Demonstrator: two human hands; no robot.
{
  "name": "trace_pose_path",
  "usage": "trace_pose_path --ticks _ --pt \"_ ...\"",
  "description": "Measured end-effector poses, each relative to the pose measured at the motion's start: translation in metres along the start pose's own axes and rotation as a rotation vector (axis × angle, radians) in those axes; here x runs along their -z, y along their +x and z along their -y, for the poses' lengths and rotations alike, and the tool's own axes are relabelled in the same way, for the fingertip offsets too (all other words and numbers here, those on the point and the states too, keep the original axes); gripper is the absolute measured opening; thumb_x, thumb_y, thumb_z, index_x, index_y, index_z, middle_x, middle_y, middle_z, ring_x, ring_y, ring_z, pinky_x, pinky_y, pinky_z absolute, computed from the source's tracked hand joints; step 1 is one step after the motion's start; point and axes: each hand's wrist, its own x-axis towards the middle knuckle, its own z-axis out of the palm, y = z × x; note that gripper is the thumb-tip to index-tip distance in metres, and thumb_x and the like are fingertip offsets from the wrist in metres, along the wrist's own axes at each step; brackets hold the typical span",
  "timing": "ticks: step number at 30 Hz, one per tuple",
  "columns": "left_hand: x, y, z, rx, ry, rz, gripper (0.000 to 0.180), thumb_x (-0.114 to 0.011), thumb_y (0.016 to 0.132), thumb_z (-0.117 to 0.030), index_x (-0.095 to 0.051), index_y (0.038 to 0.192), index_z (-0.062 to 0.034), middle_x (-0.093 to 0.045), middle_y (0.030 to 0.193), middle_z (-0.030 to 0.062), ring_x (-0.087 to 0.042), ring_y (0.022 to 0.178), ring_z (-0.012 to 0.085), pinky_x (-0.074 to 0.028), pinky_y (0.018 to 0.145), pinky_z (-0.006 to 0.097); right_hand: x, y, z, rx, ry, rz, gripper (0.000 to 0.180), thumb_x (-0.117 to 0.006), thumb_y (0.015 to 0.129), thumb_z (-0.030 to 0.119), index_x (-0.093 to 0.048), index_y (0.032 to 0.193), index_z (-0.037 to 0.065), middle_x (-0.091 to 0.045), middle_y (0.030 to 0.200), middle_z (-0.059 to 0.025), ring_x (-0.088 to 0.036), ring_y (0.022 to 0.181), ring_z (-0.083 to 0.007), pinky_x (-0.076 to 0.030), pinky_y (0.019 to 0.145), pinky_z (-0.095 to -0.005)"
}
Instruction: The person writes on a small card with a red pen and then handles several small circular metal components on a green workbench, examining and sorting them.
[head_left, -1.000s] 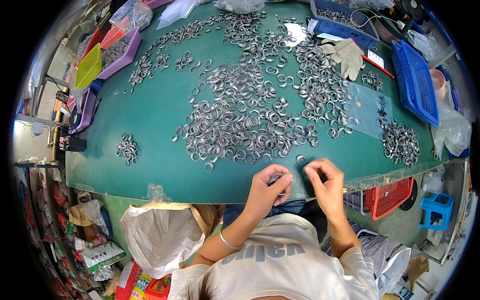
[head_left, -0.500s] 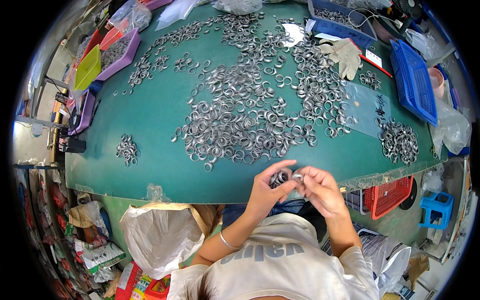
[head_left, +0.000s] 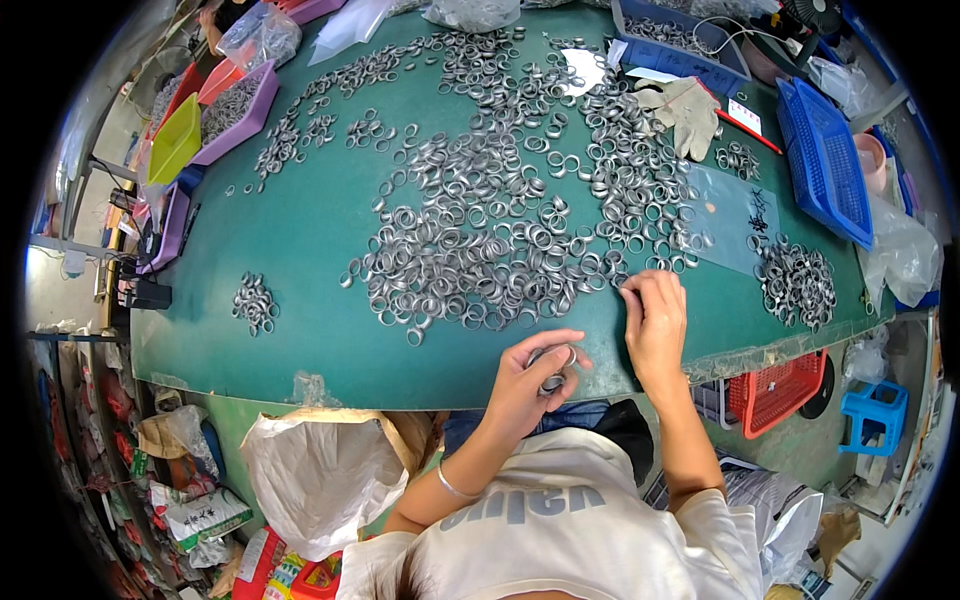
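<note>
Holding metal rings (head_left: pixel 552 368) in left-hand fingers (head_left: pixel 560 340) at table (head_left: pixel 320 330) edge.

A short stack of grey metal rings (head_left: pixel 551 368) sits cupped in the left hand (head_left: pixel 530 378) at the near tabletop edge. The big heap of matching rings (head_left: pixel 490 250) spreads flat across the green tabletop (head_left: pixel 300 250), its near right fringe touched by the right hand (head_left: pixel 655 322).

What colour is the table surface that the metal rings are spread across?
Dark green. The table under the metal rings shows best in the head view.
</note>
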Motion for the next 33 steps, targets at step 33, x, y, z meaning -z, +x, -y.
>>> trace_pose_path --ticks 33 --pt "-0.015 0.014 0.013 0.042 -0.170 -0.156 0.027 -0.046 0.091 -0.004 -0.044 0.117 0.0037 -0.056 0.095 0.0108 -0.051 0.066 0.0102 -0.038 0.038 0.014 0.014 -0.030 -0.012 -0.046 -0.063 -0.057 0.013 -0.065 0.072 0.015 -0.059 0.079 0.006 -0.051 0.091 -0.0060 -0.046 0.092 -0.0223 -0.035 0.075 -0.0325"
